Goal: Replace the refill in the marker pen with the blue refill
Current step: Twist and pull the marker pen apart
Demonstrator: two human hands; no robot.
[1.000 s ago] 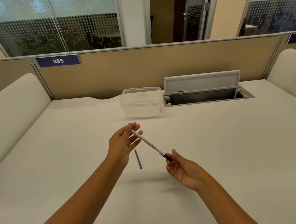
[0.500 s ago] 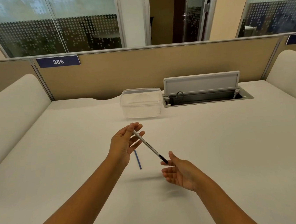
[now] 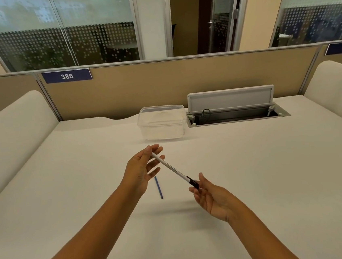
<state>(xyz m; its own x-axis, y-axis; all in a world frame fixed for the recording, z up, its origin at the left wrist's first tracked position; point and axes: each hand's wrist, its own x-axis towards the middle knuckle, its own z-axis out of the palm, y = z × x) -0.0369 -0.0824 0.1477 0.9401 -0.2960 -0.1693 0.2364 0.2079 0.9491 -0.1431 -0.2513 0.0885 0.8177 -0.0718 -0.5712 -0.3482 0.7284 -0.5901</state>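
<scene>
My left hand (image 3: 139,170) pinches the marker (image 3: 173,169); right hand (image 3: 212,196) grips its black tip, which needs pulling off; blue refill (image 3: 158,187) lies below.

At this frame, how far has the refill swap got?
Done: nothing shows as swapped; the blue refill lies loose on the desk. In hand: the left hand holds the marker pen by its far end, while the right hand pinches its black end. Left: open it, remove the old refill, insert the blue one, reassemble.
</scene>
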